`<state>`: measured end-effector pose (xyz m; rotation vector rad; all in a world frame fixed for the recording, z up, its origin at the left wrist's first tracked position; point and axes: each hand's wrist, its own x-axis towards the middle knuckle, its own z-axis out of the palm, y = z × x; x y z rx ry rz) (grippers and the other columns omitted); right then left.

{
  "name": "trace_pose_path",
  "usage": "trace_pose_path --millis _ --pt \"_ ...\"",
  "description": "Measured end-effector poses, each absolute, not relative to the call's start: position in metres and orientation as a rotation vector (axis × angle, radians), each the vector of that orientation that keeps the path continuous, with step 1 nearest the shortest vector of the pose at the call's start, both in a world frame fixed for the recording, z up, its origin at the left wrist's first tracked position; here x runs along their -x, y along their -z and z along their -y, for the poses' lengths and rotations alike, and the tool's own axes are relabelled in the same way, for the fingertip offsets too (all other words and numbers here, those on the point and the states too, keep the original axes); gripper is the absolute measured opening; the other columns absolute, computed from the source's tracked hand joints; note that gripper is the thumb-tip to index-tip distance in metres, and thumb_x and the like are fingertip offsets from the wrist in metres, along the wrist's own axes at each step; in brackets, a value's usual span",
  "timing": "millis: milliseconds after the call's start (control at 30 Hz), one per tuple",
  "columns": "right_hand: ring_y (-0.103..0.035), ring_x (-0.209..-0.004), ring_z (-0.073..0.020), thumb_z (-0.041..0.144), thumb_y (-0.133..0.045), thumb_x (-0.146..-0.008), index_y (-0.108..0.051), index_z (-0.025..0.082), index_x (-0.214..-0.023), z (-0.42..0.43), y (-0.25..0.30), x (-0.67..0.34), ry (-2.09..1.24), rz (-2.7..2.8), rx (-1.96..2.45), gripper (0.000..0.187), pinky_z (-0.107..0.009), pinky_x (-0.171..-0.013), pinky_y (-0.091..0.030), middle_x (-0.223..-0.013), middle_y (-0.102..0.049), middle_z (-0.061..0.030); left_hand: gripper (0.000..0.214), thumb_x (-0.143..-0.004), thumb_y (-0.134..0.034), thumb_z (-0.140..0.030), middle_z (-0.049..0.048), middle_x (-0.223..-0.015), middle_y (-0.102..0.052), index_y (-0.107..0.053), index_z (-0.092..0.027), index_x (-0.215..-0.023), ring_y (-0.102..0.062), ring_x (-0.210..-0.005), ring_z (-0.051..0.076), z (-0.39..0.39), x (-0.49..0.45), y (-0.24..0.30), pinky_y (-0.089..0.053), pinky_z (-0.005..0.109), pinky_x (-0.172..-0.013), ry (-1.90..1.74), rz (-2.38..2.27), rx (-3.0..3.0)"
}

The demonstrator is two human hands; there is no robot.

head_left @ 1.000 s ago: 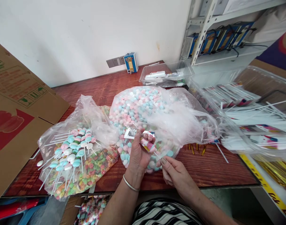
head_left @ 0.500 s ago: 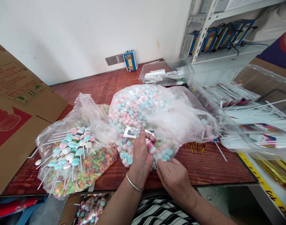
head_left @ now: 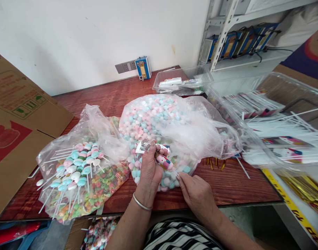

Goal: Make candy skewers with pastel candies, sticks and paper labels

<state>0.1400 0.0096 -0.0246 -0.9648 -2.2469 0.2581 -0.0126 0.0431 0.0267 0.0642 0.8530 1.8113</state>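
My left hand [head_left: 150, 170], a bangle on its wrist, is closed around small printed plastic packets [head_left: 141, 146] over a bag of candy. A pink-and-white printed packet [head_left: 164, 161] pokes out between its fingers. From that packet's lower end a thin white lollipop stick [head_left: 176, 173] points toward my right hand [head_left: 197, 192], whose thumb and finger pinch it. Behind both hands lies a large clear bag [head_left: 151, 118] full of pink, blue and white marshmallow-like candies. To the left, candy lollipops [head_left: 78, 166] on white sticks rest on another clear bag [head_left: 109, 180] with colourful rings inside.
At right, a clear plastic bin [head_left: 276, 166] holds white sticks and printed packets. Another clear tray [head_left: 185, 81] stands behind. Gold twist ties [head_left: 216, 162] lie by the big bag. A cardboard box [head_left: 23, 114] fills the left side; a blue device [head_left: 143, 68] sits by the wall.
My right hand has drawn slightly right, away from my left, and more of the pink-and-white packet shows between them. The view has shifted a little.
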Motion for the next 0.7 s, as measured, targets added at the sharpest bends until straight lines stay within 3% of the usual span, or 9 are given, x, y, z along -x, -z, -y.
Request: trace_pose_path --millis 100,233,367,433,567,700 --pt "-0.047 -0.052 -0.0149 0.017 -0.041 -0.099 -0.061 0.016 -0.078 -0.011 0.024 -0.134 -0.153 2.227 0.944 0.029 -0.029 -0.056 -0.031 -0.058 -0.06 -0.0024 0.017 -0.078 -0.073 -0.026 -0.0068 -0.061 -0.05 -0.059 -0.016 -0.08 -0.048 -0.051 0.004 -0.041 -0.002 -0.025 -0.048 0.018 -0.057 -1.785 -0.831 -0.064" --pt "-0.054 -0.056 -0.0158 0.022 -0.036 -0.101 -0.059 0.018 -0.081 -0.018 0.018 -0.128 -0.376 2.14 1.036 0.031 -0.027 -0.056 -0.037 -0.066 -0.064 -0.0046 0.022 -0.077 -0.073 -0.032 -0.0055 -0.061 -0.052 -0.059 -0.016 -0.079 -0.052 -0.053 0.006 -0.031 -0.03 -0.014 -0.049 0.021 -0.061 -1.686 -0.82 -0.117" --pt "-0.054 -0.053 -0.0133 0.026 -0.035 -0.101 -0.054 0.02 -0.08 -0.02 0.019 -0.134 -0.796 2.068 1.1 0.029 -0.023 -0.051 -0.038 -0.062 -0.059 0.0005 0.029 -0.076 -0.075 -0.035 0.0014 -0.079 -0.065 -0.064 -0.016 -0.094 -0.065 -0.073 0.013 -0.03 -0.02 -0.012 -0.052 0.028 -0.076 -1.681 -0.815 -0.107" --pt "-0.052 -0.05 -0.0129 0.026 -0.037 -0.101 -0.054 0.02 -0.076 -0.018 0.021 -0.14 -0.774 2.115 1.105 0.03 -0.023 -0.05 -0.036 -0.058 -0.056 0.0018 0.032 -0.076 -0.074 -0.036 0.0029 -0.088 -0.068 -0.064 -0.018 -0.101 -0.067 -0.079 0.015 -0.036 -0.002 -0.017 -0.054 0.032 -0.08 -1.753 -0.855 -0.053" --pt "-0.052 -0.053 -0.0145 0.023 -0.04 -0.099 -0.06 0.017 -0.078 -0.01 0.025 -0.148 -0.402 2.228 1.004 0.03 -0.025 -0.055 -0.035 -0.059 -0.058 -0.001 0.02 -0.08 -0.072 -0.024 -0.0038 -0.071 -0.06 -0.064 -0.017 -0.097 -0.057 -0.056 0.006 -0.048 0.024 -0.023 -0.053 0.022 -0.063 -1.835 -0.861 -0.023" --pt "-0.049 -0.051 -0.0146 0.021 -0.039 -0.099 -0.059 0.016 -0.073 -0.006 0.027 -0.143 -0.283 2.227 0.999 0.034 -0.026 -0.055 -0.032 -0.055 -0.054 -0.0014 0.016 -0.082 -0.069 -0.026 -0.007 -0.061 -0.048 -0.059 -0.016 -0.088 -0.043 -0.045 0.003 -0.051 0.013 -0.017 -0.042 0.014 -0.046 -1.776 -0.809 0.106"
